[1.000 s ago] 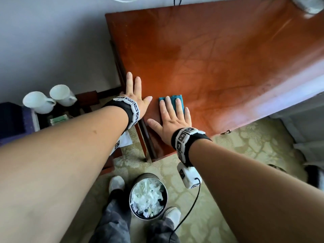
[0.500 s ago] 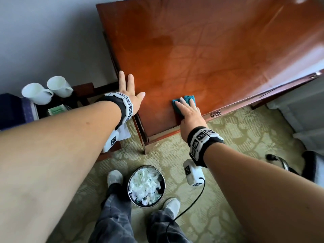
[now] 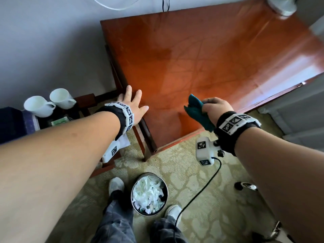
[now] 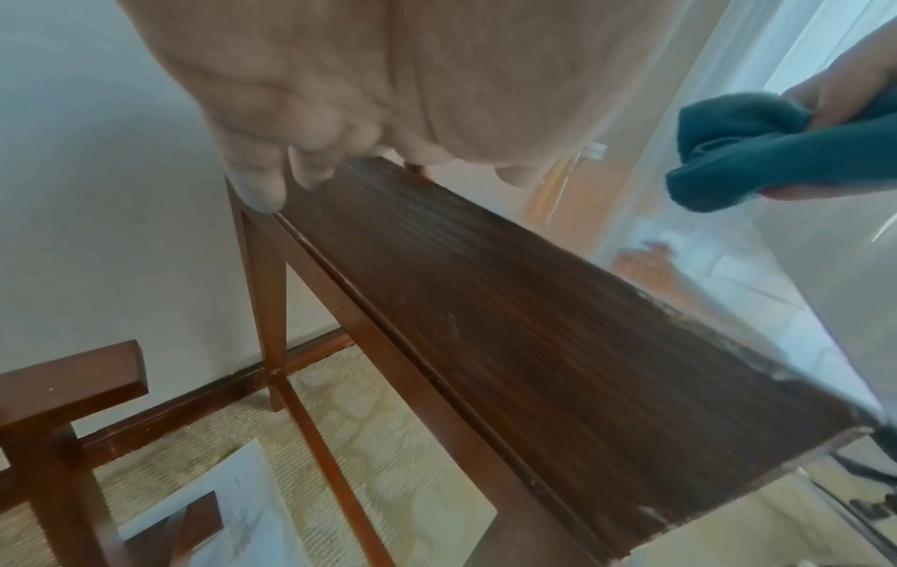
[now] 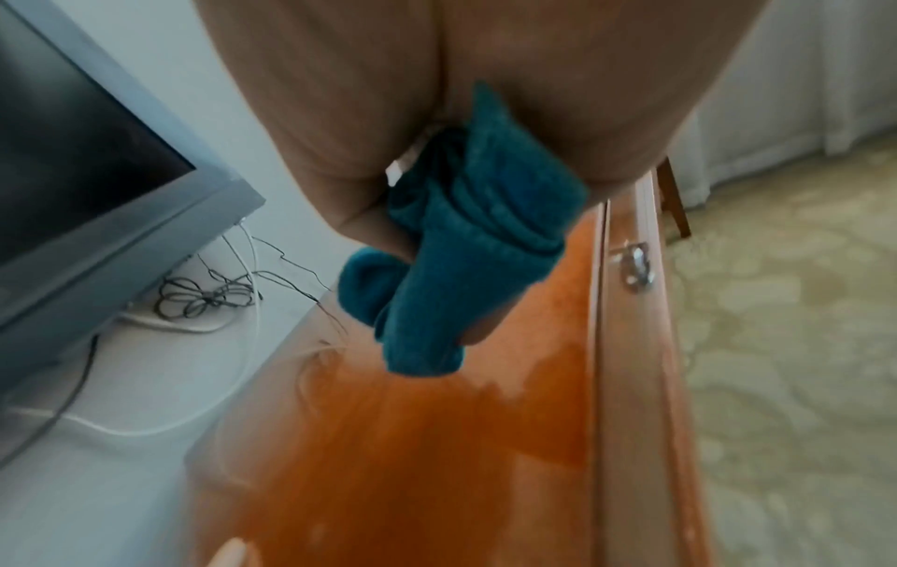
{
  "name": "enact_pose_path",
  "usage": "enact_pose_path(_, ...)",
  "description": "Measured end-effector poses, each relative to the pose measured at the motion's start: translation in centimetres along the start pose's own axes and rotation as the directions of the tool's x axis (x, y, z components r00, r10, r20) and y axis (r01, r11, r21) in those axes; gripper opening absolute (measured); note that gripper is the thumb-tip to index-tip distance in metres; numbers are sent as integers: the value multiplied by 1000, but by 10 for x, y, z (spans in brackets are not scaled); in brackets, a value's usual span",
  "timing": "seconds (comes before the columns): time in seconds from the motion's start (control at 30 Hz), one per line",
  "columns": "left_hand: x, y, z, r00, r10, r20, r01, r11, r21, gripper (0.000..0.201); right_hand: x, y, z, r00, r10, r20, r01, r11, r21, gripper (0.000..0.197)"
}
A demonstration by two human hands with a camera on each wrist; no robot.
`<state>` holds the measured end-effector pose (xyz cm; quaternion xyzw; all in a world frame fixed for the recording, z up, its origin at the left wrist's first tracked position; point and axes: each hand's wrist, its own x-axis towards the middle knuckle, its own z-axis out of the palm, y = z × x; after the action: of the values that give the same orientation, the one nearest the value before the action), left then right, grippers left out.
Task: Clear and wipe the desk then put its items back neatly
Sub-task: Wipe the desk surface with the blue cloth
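Note:
The reddish wooden desk [image 3: 201,67] shows a bare glossy top with damp streaks. My right hand [image 3: 213,106] grips a bunched teal cloth [image 3: 197,112], lifted off the top above the desk's near edge; the cloth [image 5: 466,245] hangs from my fist in the right wrist view, and the cloth [image 4: 757,149] shows at the upper right of the left wrist view. My left hand [image 3: 132,102] lies flat with straight fingers on the desk's near left corner. Its fingertips [image 4: 262,188] touch the desk edge [image 4: 534,326].
Two white mugs [image 3: 50,102] stand on a low stand at the left. A bin of crumpled paper [image 3: 149,193] sits on the carpet between my feet. A screen [image 5: 87,165] and loose cables [image 5: 208,299] are at the desk's back. A white sheet [image 4: 233,510] lies below.
My right hand stopped pressing the cloth flat on the desk, bunched it up and lifted it off the top. My left hand stayed at the corner.

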<state>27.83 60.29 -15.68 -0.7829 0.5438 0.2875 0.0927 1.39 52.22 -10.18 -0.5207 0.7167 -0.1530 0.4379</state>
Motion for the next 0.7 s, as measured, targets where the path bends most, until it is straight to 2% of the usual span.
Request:
enact_pose_path(0.03,-3,-5,-7,999,49,-9,-49,999,9,60,0,-4,6,999,22,28,-24,997,73,24)
enact_pose_path(0.1,-6,-17,-18,982,152,-110,-147,988,52,49,5,-6,17,995,86,60,-94,983,156,27)
enact_pose_path(0.13,-11,-21,-23,971,185,-153,-177,982,62,45,10,-6,20,994,104,34,-107,988,115,29)
enact_pose_path(0.2,-20,-27,-30,965,222,-138,-211,973,93,44,13,-7,21,992,78,-95,-87,991,-99,35)
enact_pose_path(0.23,-22,-31,-32,973,204,-111,-193,976,103,43,11,-9,22,989,28,-143,-54,981,-184,36)
enact_pose_path(0.3,-26,-36,-37,978,170,-121,-159,982,100,50,1,-14,27,985,-76,-155,28,956,-292,36)
enact_pose_path(0.4,-24,-36,-38,961,180,-209,-169,983,70,61,-10,-18,42,990,-144,1,128,873,-471,42)
enact_pose_path(0.5,-23,-28,-32,939,209,-272,-218,976,-1,55,-14,-15,51,983,-71,171,160,795,-586,56)
enact_pose_path(0.6,-20,-25,-20,931,256,-261,-272,962,-24,46,-19,-6,59,975,-58,216,176,795,-580,62)
enact_pose_path(0.7,-16,-25,-13,937,265,-228,-280,959,-39,42,-19,-6,59,968,-86,235,207,804,-558,57)
